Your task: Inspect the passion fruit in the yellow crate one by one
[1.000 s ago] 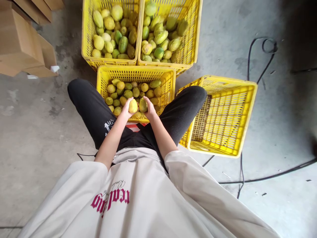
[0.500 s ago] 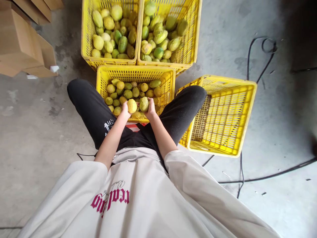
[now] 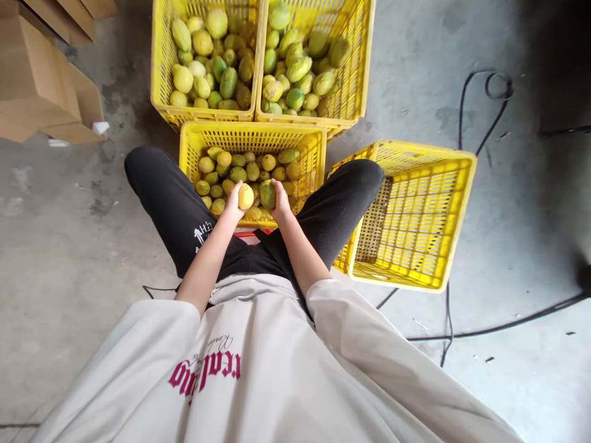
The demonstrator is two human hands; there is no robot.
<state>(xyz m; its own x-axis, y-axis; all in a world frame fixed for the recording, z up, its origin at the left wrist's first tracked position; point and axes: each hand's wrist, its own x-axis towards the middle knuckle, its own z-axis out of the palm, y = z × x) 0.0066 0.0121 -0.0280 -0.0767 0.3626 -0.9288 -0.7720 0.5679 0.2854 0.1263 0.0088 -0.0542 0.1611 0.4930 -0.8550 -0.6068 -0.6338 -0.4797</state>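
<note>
Resting left of the left hand [image 3: 234,204], flat-sided cardboard boxes [image 3: 41,80] are seen; a smooth, rounded yellow fruit [image 3: 246,197] is cupped in its half-curled fingers, a mottled green fruit [image 3: 266,194] in the half-curled right hand [image 3: 281,203]. Beneath both, piled fruit [image 3: 237,175] is held by a slatted plastic crate [image 3: 258,141]; rightward, a lattice-walled crate [image 3: 410,221] is set.

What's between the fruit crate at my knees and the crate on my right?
In the head view, your black-clad right leg lies between them, partly covering the right-hand crate.
</note>
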